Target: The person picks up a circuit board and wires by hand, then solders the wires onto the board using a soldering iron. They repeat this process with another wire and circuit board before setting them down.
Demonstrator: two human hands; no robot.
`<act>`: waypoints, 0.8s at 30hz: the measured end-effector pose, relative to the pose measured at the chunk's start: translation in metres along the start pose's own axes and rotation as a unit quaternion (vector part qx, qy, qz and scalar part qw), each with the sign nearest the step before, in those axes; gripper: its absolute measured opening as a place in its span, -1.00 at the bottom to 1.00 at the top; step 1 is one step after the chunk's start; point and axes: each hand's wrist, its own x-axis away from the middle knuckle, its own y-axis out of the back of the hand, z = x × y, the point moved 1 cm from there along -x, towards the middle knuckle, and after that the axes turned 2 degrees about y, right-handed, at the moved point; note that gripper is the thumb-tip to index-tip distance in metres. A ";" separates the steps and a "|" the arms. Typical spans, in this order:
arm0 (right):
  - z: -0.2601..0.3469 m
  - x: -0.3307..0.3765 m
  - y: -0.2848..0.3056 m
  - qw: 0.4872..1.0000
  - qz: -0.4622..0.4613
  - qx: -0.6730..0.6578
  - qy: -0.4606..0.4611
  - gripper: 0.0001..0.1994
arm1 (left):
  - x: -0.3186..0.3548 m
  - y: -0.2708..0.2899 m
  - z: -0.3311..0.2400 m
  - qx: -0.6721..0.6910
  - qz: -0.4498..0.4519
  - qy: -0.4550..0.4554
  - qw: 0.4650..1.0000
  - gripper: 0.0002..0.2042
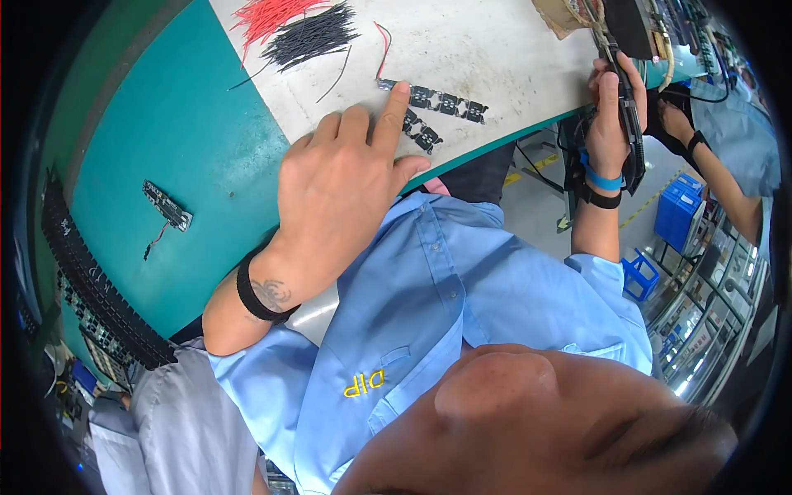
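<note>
My left hand (338,181) rests over the pale work sheet (511,58), fingers stretched out. Its index fingertip touches one end of a narrow strip of small black circuit boards (447,103), where a red and black wire pair (384,49) rises. Part of a second black board strip (425,136) shows beside my thumb; the rest is hidden. My right hand (609,124), at the sheet's right edge, is closed around a long dark object (634,124) whose kind I cannot make out. Bundles of red wires (268,18) and black wires (309,40) lie at the far left of the sheet.
On the teal tabletop (124,124) lies a small wired circuit board (167,206). A curved black ribbed strip (99,280) runs along the left. Another person's arm (726,173) is at the right; a grey sleeve (190,412) shows lower left. Blue crates (681,202) stand beyond.
</note>
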 end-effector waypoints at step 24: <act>0.066 0.036 -0.091 0.950 0.170 -0.123 0.233 -0.52 | -0.022 0.012 0.027 0.174 -0.115 0.007 0.978 -0.70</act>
